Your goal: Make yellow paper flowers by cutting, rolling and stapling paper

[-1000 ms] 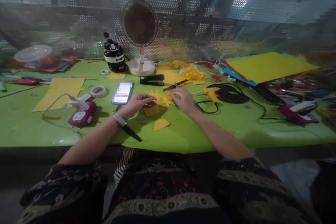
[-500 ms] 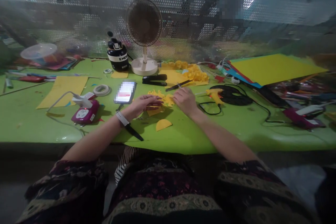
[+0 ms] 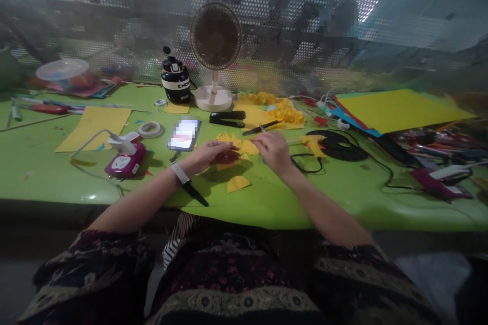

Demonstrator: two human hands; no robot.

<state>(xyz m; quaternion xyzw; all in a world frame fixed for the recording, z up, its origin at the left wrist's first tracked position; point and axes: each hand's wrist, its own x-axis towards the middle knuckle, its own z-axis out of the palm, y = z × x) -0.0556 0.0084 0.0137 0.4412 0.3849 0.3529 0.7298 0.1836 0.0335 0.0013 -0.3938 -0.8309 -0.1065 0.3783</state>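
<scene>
My left hand (image 3: pixel 217 155) is closed around a frilly yellow paper piece (image 3: pixel 227 138) with a cut, fringed edge; its fingers partly hide it. My right hand (image 3: pixel 273 148) pinches the edge of a smooth yellow paper piece (image 3: pixel 249 147), close against the frilly one. Whether the two pieces are joined I cannot tell. Just beyond the right fingers lies a dark, narrow blade-like tool (image 3: pixel 269 127). A yellow paper half-circle (image 3: pixel 239 184) rests on the green table in front of my hands.
Behind my hands stand a phone (image 3: pixel 185 133), a black stapler (image 3: pixel 227 118), a fan (image 3: pixel 215 35) and a bottle (image 3: pixel 176 84). A yellow glue gun (image 3: pixel 315 145) lies at right, with yellow paper ruffles (image 3: pixel 287 110) farther back. A purple power socket (image 3: pixel 125 162) sits left.
My right hand has shifted slightly right and down, and a smooth yellow paper piece now shows at its fingertips. The left hand keeps its hold. The whole view has shifted a little.
</scene>
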